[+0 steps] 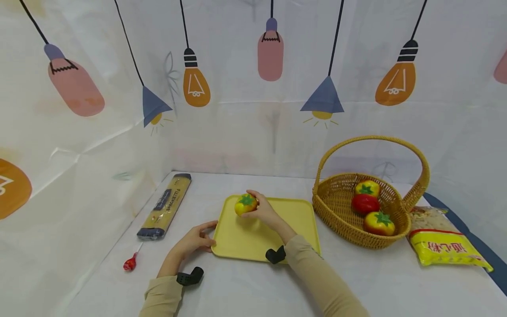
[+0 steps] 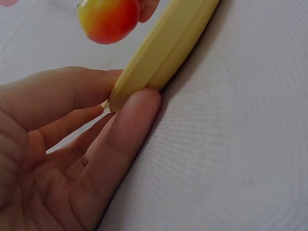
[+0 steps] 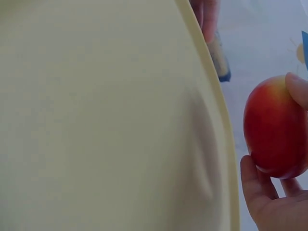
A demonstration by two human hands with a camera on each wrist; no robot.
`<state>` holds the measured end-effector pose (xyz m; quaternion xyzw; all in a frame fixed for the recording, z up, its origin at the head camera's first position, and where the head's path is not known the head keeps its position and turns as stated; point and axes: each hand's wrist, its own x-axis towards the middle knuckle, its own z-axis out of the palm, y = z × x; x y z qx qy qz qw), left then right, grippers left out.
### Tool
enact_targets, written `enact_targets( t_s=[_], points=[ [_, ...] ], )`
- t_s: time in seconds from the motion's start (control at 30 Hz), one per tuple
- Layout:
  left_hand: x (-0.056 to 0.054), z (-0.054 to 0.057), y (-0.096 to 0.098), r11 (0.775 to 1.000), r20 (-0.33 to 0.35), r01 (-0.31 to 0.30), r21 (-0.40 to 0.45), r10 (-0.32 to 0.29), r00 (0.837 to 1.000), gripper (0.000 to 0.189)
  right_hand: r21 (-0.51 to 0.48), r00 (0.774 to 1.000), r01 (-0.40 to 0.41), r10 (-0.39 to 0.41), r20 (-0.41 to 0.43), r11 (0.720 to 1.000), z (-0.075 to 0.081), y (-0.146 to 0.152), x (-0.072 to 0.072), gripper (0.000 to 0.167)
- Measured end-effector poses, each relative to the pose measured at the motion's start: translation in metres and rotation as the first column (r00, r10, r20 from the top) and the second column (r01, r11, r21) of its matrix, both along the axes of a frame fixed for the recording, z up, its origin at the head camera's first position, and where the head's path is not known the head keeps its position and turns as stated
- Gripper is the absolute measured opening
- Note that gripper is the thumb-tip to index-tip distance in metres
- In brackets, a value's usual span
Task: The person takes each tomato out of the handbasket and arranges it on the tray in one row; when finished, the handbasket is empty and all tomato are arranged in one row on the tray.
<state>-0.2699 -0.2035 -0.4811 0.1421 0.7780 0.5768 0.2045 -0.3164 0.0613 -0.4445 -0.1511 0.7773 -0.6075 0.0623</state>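
A yellow-and-red persimmon [image 1: 245, 205] with a green leafy top is held in my right hand [image 1: 265, 212], above the far left corner of a pale yellow tray [image 1: 277, 233]. In the right wrist view the thumb and fingertips grip the persimmon [image 3: 272, 130] at opposite sides, and its underside is red. My left hand [image 1: 194, 241] pinches the tray's left edge. The left wrist view has thumb and index finger on either side of the tray rim [image 2: 159, 48], with the other fingers curled behind.
At right stands a wicker basket [image 1: 336, 218] holding two similar persimmons and a red fruit [image 1: 365, 204]. Beside it lies a yellow pasta bag [image 1: 447, 246]. A spaghetti pack [image 1: 165, 207] and a red lollipop [image 1: 130, 263] lie left of the tray.
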Motion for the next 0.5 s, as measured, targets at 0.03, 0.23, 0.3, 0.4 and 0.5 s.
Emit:
enact_targets(
  t_s=[0.03,0.23,0.3,0.4,0.5],
  points=[
    [0.000,0.000,0.000,1.000,-0.005,0.000,-0.004,0.000,1.000,0.072,-0.001,1.000,-0.003,0.003,0.005,1.000,0.002,-0.001,0.001,0.077],
    [0.001,0.002,-0.002,1.000,-0.012,-0.001,-0.008,0.001,1.000,0.071,-0.007,1.000,-0.009,0.009,0.010,1.000,-0.010,-0.009,-0.009,0.081],
    [0.000,0.001,-0.001,1.000,-0.009,0.001,-0.004,-0.001,1.000,0.071,-0.015,1.000,-0.002,0.002,0.014,1.000,-0.016,-0.010,-0.012,0.083],
    [0.000,0.001,0.000,1.000,-0.001,0.003,-0.001,-0.003,1.000,0.072,-0.038,1.000,0.004,-0.002,0.028,0.999,-0.016,-0.011,-0.011,0.083],
    [0.000,0.001,0.001,1.000,-0.001,0.005,-0.001,-0.005,1.000,0.072,-0.054,0.999,0.008,-0.006,0.041,0.998,-0.017,-0.011,-0.011,0.082]
  ],
)
